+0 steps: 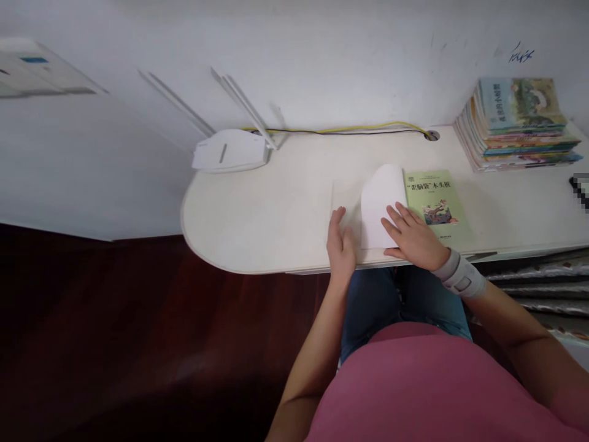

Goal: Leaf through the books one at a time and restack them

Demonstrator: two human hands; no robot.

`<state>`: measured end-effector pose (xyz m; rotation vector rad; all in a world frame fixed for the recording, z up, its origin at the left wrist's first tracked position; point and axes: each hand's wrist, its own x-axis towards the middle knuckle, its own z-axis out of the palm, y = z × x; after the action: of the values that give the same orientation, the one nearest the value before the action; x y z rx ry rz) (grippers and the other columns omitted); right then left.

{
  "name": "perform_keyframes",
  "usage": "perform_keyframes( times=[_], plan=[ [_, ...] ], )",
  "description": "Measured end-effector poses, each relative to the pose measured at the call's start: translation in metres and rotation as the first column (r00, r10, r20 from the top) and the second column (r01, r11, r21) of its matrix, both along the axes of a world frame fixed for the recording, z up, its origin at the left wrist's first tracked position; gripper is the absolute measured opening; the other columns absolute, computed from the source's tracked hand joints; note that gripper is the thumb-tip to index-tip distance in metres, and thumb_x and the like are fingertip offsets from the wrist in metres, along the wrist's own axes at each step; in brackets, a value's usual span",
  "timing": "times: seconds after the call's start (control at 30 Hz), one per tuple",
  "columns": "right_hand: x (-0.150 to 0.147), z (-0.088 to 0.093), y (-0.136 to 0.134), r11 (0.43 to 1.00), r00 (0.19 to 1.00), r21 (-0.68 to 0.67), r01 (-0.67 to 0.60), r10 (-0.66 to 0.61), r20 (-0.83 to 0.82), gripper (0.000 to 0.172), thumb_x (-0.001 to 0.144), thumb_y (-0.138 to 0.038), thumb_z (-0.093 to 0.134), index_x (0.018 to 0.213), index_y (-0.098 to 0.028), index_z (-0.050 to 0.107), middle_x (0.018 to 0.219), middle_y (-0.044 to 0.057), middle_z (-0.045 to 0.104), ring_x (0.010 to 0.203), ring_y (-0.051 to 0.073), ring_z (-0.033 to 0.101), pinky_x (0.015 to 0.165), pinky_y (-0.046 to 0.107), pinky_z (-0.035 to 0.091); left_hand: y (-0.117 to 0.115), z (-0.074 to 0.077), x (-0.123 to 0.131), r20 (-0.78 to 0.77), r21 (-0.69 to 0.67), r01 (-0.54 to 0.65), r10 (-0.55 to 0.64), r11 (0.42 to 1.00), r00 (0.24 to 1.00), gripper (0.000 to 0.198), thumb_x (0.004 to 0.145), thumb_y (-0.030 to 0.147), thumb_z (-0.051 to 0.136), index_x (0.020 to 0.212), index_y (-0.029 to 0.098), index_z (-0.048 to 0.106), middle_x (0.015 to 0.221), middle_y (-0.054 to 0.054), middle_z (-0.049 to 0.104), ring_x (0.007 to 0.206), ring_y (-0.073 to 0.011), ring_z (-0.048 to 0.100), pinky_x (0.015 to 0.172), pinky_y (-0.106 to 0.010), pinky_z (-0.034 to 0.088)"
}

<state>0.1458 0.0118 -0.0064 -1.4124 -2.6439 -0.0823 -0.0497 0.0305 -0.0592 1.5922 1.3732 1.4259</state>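
A green book (437,202) with a picture on its cover lies on the white desk (257,227). Against its left side is a white sheet (380,205), its upper left part curving up. My right hand (407,233), with a grey band on the wrist, rests with spread fingers over the sheet's right part and the book's lower left edge. Left of the sheet, my left hand (341,242) stands on its side at the desk's front edge, fingers apart and holding nothing. A faint pale flap or sheet shows just beyond its fingertips; I cannot tell which.
A white router (232,150) with raised antennas stands at the back left. Yellow and black cables run along the wall to a hole (431,135). A tall stack of books (519,126) sits at the back right. A dark object (580,190) is at the right edge.
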Motion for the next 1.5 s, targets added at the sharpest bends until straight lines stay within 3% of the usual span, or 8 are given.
perform_keyframes(
  times=[0.13, 0.37, 0.57, 0.67, 0.83, 1.0, 1.27, 1.5],
  plan=[
    [0.008, 0.001, 0.0, 0.998, 0.999, 0.026, -0.054, 0.053, 0.012, 0.058, 0.088, -0.042, 0.06, 0.133, -0.007, 0.052, 0.145, 0.023, 0.044, 0.14, 0.036, 0.032, 0.111, 0.05, 0.032, 0.009, -0.005, -0.032, -0.211, -0.037, -0.036, 0.028, 0.999, 0.977, 0.045, 0.092, 0.034, 0.046, 0.135, 0.019, 0.047, 0.139, -0.014, 0.052, 0.129, -0.0252, 0.049, 0.109, -0.047, 0.039],
    [0.024, -0.005, 0.004, 0.983, 0.984, 0.066, -0.174, 0.176, -0.021, 0.049, 0.092, -0.043, 0.052, 0.129, -0.011, 0.058, 0.14, 0.018, 0.052, 0.136, 0.032, 0.039, 0.11, 0.048, 0.035, 0.012, -0.001, -0.058, -0.594, 0.006, 0.095, -0.073, 0.995, 0.801, 0.032, 0.093, 0.024, 0.04, 0.114, 0.015, 0.063, 0.13, -0.016, 0.059, 0.121, -0.0245, 0.056, 0.105, -0.044, 0.046],
    [0.028, -0.006, 0.001, 0.969, 0.964, 0.025, -0.247, 0.249, -0.093, 0.04, 0.093, -0.039, 0.052, 0.124, -0.016, 0.062, 0.134, 0.014, 0.059, 0.132, 0.027, 0.045, 0.108, 0.047, 0.038, 0.009, 0.004, -0.062, -0.624, -0.001, 0.165, -0.13, 0.986, 0.771, 0.034, 0.095, 0.03, 0.041, 0.112, 0.015, 0.065, 0.13, -0.014, 0.06, 0.117, -0.0228, 0.06, 0.102, -0.042, 0.049],
    [0.028, 0.003, 0.011, 0.982, 0.964, -0.002, -0.189, 0.185, -0.192, 0.042, 0.095, -0.044, 0.046, 0.124, -0.018, 0.062, 0.132, 0.012, 0.06, 0.129, 0.026, 0.049, 0.107, 0.045, 0.04, 0.009, 0.003, -0.066, -0.626, 0.014, 0.197, -0.145, 0.98, 0.766, 0.034, 0.095, 0.033, 0.042, 0.114, 0.018, 0.066, 0.13, -0.013, 0.06, 0.116, -0.0228, 0.06, 0.1, -0.044, 0.051],
    [0.018, 0.009, 0.083, 0.986, 0.932, -0.021, 0.167, -0.165, -0.324, 0.06, 0.094, -0.048, 0.041, 0.145, -0.017, 0.04, 0.155, 0.014, 0.031, 0.143, 0.033, 0.027, 0.113, 0.056, 0.027, 0.01, -0.001, -0.067, -0.656, 0.043, 0.231, -0.147, 0.972, 0.741, 0.033, 0.095, 0.029, 0.043, 0.116, 0.02, 0.067, 0.128, -0.012, 0.062, 0.119, -0.0242, 0.058, 0.099, -0.048, 0.051],
    [0.015, -0.013, 0.135, 0.958, 0.937, -0.176, 0.227, -0.264, -0.227, 0.07, 0.088, -0.057, 0.049, 0.144, -0.017, 0.038, 0.155, 0.019, 0.028, 0.141, 0.044, 0.022, 0.106, 0.067, 0.028, 0.009, -0.001, -0.066, -0.62, 0.017, 0.244, -0.181, 0.97, 0.763, 0.033, 0.094, 0.027, 0.044, 0.117, 0.019, 0.067, 0.13, -0.014, 0.06, 0.121, -0.026, 0.056, 0.101, -0.05, 0.048],
    [0.03, -0.02, 0.125, 0.974, 0.975, -0.177, 0.141, -0.167, -0.146, 0.071, 0.09, -0.053, 0.045, 0.144, -0.008, 0.038, 0.15, 0.023, 0.033, 0.142, 0.041, 0.022, 0.112, 0.06, 0.024, 0.009, 0.007, -0.07, -0.62, 0.005, 0.286, -0.222, 0.958, 0.753, 0.035, 0.093, 0.022, 0.043, 0.118, 0.025, 0.067, 0.132, -0.011, 0.059, 0.121, -0.0244, 0.055, 0.101, -0.048, 0.049],
    [0.03, -0.02, 0.118, 0.979, 0.973, -0.174, 0.11, -0.142, -0.184, 0.059, 0.09, -0.05, 0.048, 0.135, -0.013, 0.052, 0.148, 0.017, 0.039, 0.142, 0.039, 0.023, 0.114, 0.06, 0.024, 0.012, 0.005, -0.069, -0.663, 0.013, 0.31, -0.224, 0.951, 0.715, 0.038, 0.092, 0.017, 0.043, 0.12, 0.028, 0.066, 0.131, -0.01, 0.059, 0.119, -0.0251, 0.056, 0.098, -0.051, 0.049]
  ],
)
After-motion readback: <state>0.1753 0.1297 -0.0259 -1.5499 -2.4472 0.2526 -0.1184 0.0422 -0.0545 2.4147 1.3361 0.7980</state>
